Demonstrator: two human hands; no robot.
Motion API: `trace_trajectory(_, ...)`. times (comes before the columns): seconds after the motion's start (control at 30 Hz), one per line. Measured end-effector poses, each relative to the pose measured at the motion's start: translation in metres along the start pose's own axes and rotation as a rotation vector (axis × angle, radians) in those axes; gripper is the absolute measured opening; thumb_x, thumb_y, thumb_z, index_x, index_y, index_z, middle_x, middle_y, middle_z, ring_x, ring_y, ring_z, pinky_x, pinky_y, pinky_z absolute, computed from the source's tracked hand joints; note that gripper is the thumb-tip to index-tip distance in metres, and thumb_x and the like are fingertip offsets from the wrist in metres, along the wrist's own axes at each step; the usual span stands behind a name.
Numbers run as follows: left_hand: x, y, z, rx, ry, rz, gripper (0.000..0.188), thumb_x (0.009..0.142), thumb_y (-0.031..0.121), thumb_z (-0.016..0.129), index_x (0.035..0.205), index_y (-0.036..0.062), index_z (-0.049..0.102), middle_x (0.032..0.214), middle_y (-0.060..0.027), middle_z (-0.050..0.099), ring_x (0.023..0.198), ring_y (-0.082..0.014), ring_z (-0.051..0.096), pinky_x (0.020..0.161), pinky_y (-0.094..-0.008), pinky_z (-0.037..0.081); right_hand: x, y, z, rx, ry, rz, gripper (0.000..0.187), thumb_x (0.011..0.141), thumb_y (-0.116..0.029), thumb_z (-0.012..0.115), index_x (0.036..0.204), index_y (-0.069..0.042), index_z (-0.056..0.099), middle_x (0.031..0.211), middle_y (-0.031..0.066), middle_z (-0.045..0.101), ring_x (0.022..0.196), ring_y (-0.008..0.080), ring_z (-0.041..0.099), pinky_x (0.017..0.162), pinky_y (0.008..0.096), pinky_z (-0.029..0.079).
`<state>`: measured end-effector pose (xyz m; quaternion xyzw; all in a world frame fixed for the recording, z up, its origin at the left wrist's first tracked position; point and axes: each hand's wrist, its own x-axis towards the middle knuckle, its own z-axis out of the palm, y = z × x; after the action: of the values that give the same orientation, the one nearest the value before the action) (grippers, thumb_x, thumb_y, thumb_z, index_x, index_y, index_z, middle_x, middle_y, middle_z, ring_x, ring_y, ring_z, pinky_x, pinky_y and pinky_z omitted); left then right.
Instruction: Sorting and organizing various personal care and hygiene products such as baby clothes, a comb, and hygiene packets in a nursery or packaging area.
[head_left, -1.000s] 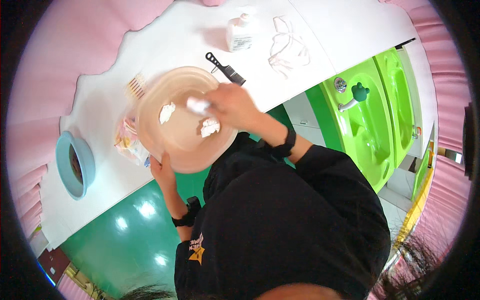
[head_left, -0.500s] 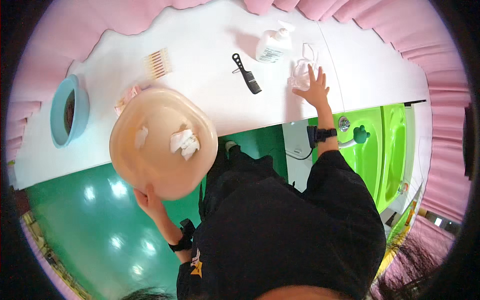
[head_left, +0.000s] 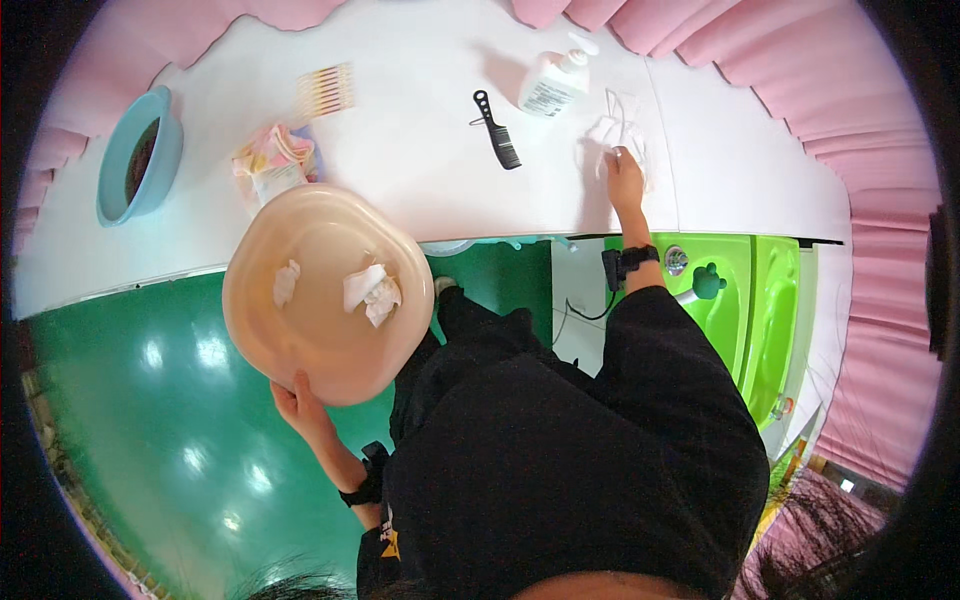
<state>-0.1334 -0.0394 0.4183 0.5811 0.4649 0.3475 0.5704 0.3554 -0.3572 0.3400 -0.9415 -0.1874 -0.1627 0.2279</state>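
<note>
My left hand (head_left: 300, 402) grips the near rim of a beige basin (head_left: 318, 240), thumb over the edge. Tilted toward me, the basin overlaps the table's front edge. Crumpled white tissues (head_left: 372, 292) lie inside, with a smaller white scrap (head_left: 286, 284) to their left. Over on the right, my right hand (head_left: 626, 182) has its fingers closed on a crumpled clear plastic wrapper (head_left: 618, 125) on the tabletop. A white pump bottle (head_left: 555, 84) stands just to the left of that wrapper.
A black comb (head_left: 496, 130) lies mid-table. Left of it are a row of cotton swabs (head_left: 326, 91), a packaged pink-and-yellow cloth (head_left: 275, 165) and a blue basin (head_left: 140, 160) with something dark inside. A green sink (head_left: 730, 300) with a faucet is at my right.
My right hand's spread fingers have closed on the clear wrapper. The beige basin has shifted nearer to me off the table, uncovering more of the packaged cloth; my left hand still holds its rim.
</note>
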Motion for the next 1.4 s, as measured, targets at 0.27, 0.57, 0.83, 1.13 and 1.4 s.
trace_trajectory(0.27, 0.020, -0.021, -0.050, -0.030, -0.093, 0.026, 0.029, 0.085, 0.002, 0.048, 0.113, -0.0062, 0.049, 0.106, -0.0100, 0.058, 0.096, -0.0144, 0.053, 0.083, -0.0276, 0.042, -0.014, -0.234, -0.185, 0.831, -0.465, -0.134, 0.013, 0.082, -0.001, 0.049, 0.094, -0.001, 0.054, 0.080, 0.0023, 0.053, 0.070, 0.0090, 0.046, 0.063, 0.0204, 0.037)
trace_trajectory(0.57, 0.009, -0.030, -0.163, -0.124, 0.179, 0.068, 0.026, 0.083, 0.002, 0.049, 0.108, -0.0059, 0.052, 0.095, -0.0098, 0.062, 0.086, -0.0122, 0.056, 0.074, -0.0263, 0.045, -0.167, -0.530, -0.157, 1.562, -1.182, -0.567, 0.020, 0.079, -0.017, 0.063, 0.083, -0.001, 0.052, 0.077, 0.0057, 0.051, 0.068, 0.0126, 0.047, 0.061, 0.0247, 0.037)
trace_trajectory(0.83, -0.007, -0.047, -0.350, -0.041, 0.600, 0.042, 0.032, 0.081, 0.008, 0.053, 0.110, -0.0053, 0.052, 0.083, -0.0143, 0.064, 0.075, -0.0145, 0.060, 0.066, -0.0276, 0.047, -0.331, -0.755, -0.034, 1.154, -1.532, -0.734, 0.014, 0.083, -0.011, 0.056, 0.093, -0.001, 0.057, 0.090, 0.0074, 0.059, 0.079, 0.0173, 0.056, 0.071, 0.0297, 0.044)
trace_trajectory(1.13, 0.095, -0.091, -0.555, 0.084, 0.915, -0.109, 0.033, 0.081, 0.010, 0.053, 0.109, -0.0066, 0.052, 0.083, -0.0165, 0.065, 0.073, -0.0170, 0.062, 0.065, -0.0288, 0.047, -0.463, -0.976, 0.108, 0.425, -1.277, -1.975, 0.067, 0.067, -0.018, 0.068, 0.128, -0.012, 0.042, 0.128, 0.0103, 0.045, 0.113, 0.0277, 0.047, 0.093, 0.0400, 0.039)
trace_trajectory(1.4, 0.171, -0.107, -0.721, -0.169, 1.131, -0.292, 0.030, 0.081, 0.005, 0.051, 0.108, -0.0059, 0.052, 0.099, -0.0089, 0.061, 0.085, -0.0134, 0.057, 0.074, -0.0254, 0.046, -0.534, -1.204, 0.176, 0.708, -0.855, -2.144, 0.081, 0.068, -0.032, 0.069, 0.136, -0.012, 0.029, 0.134, 0.0126, 0.039, 0.121, 0.0281, 0.040, 0.100, 0.0437, 0.031)
